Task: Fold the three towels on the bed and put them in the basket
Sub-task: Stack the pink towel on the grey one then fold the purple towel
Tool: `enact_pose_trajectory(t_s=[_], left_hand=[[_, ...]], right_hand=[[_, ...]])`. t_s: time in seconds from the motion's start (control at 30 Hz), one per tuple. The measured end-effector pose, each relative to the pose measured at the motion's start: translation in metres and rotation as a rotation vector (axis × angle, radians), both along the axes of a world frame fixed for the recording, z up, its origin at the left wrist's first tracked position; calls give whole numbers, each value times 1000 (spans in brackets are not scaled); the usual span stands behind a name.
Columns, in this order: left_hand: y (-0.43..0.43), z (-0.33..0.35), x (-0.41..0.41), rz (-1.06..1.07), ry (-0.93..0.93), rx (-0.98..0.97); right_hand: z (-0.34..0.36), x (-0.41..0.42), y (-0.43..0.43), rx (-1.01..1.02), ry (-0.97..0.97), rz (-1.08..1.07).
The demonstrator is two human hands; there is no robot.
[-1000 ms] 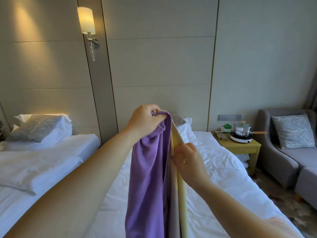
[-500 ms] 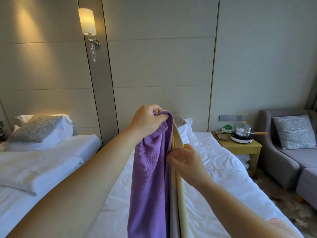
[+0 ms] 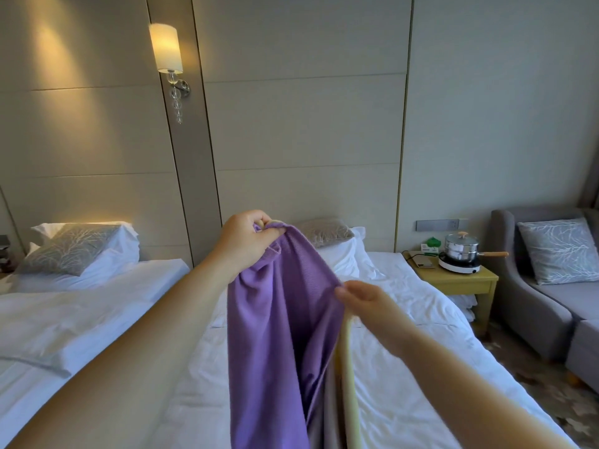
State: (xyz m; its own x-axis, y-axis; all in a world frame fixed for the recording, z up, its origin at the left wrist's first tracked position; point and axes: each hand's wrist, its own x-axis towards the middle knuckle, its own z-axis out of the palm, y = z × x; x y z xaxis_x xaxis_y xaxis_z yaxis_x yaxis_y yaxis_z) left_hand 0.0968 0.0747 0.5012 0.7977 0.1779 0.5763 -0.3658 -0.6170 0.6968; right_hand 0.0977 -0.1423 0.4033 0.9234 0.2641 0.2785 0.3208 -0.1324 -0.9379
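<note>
A purple towel [image 3: 275, 335] with a pale yellow band [image 3: 348, 367] along its right edge hangs in the air over the white bed [image 3: 405, 367]. My left hand [image 3: 248, 243] grips its top corner, raised at chest height. Lower and to the right, my right hand [image 3: 366, 303] pinches the towel's side edge and holds it out from the hanging cloth. The towel's lower part runs out of view at the bottom. No basket and no other towels are in view.
A second white bed [image 3: 81, 312] stands to the left with a grey patterned pillow [image 3: 69, 247]. A yellow bedside table [image 3: 460, 280] carries a steel pot on a small hob [image 3: 460, 254]. A grey sofa [image 3: 551, 303] sits at the right. A wall lamp [image 3: 167, 48] glows above.
My right hand has slid down the towel's edge and drawn it out to the right, spreading the purple cloth wider. My left hand keeps its grip on the top corner.
</note>
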Motion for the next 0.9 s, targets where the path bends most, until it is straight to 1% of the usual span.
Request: enact_pose_trajectory(t_s=[0.07, 0.1, 0.13, 0.17, 0.23, 0.27, 0.3, 0.37, 0.43, 0.5, 0.57, 0.63, 0.67, 0.73, 0.83, 0.9], left_hand=[[12, -1, -2, -3, 13, -20], [15, -1, -3, -3, 14, -33], [17, 0, -3, 5, 5, -43], [17, 0, -2, 25, -8, -41], [16, -1, -3, 84, 22, 16], [16, -3, -4, 89, 86, 61], [15, -6, -5, 66, 177, 107], [11, -16, -9, -59, 357, 160], [-1, -26, -11, -240, 427, 123], [-14, -37, -11, -419, 467, 149], [-26, -47, -12, -606, 577, 185], [-31, -56, -12, -759, 663, 172], [-32, -57, -12, -781, 679, 170], [-34, -57, -11, -723, 651, 222], [-40, -51, -12, -601, 524, 276], [-42, -44, -11, -554, 434, 230]], right_hand=[[23, 1, -15, 264, 76, 130], [36, 1, -20, 362, 83, 181], [47, 1, -22, 404, 69, 198], [54, 1, -20, 371, 30, 163], [54, 2, -14, 139, -63, 15], [50, 1, -12, 18, -88, -33], [45, 0, -10, -71, -92, -38], [37, -3, -9, -165, -67, 33], [31, -7, -8, -170, -26, 159], [29, -11, -7, -130, 17, 285], [29, -14, -10, -129, 19, 345], [28, -14, -16, -136, 7, 348], [26, -14, -19, -138, 9, 339], [20, -12, -26, -141, 7, 304], [8, -10, -32, -107, 1, 270], [2, -13, -32, -49, 11, 295]])
